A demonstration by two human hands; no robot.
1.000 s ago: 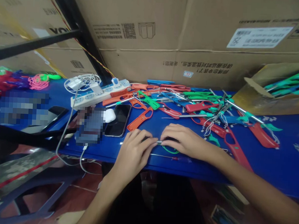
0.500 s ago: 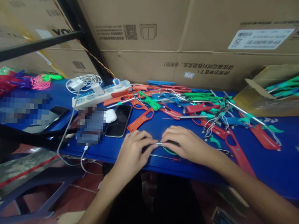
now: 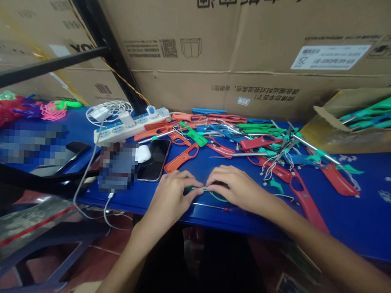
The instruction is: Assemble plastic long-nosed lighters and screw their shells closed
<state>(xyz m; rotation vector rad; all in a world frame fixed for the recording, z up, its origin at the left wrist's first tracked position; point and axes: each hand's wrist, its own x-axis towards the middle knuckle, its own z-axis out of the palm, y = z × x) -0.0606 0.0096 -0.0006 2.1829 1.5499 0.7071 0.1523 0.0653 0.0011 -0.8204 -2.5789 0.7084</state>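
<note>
My left hand (image 3: 176,191) and my right hand (image 3: 237,186) meet near the table's front edge, fingertips pinched together on a green stick lighter (image 3: 218,197). A short silvery part of it (image 3: 205,189) shows between the fingertips, and a green curved edge shows under my right hand. The fingers hide most of it. Just in front of the hands, a thin metal rod with a red end (image 3: 208,206) lies on the blue table (image 3: 263,222). Beyond them spreads a pile of lighter parts: an orange handle shell (image 3: 181,158), red shells (image 3: 309,200), metal tubes and white wires.
To the left are a phone (image 3: 158,160) with a white earbud case (image 3: 143,154), a white power strip (image 3: 114,131) and cables. A cardboard box of lighters (image 3: 324,127) stands at the right back. Large cartons (image 3: 213,55) rise behind the table; a black metal frame (image 3: 102,50) crosses the left.
The view has shifted slightly. Both hands stay pinched together, and more of the green edge shows under my right hand; a dark green part now shows by my left fingers.
</note>
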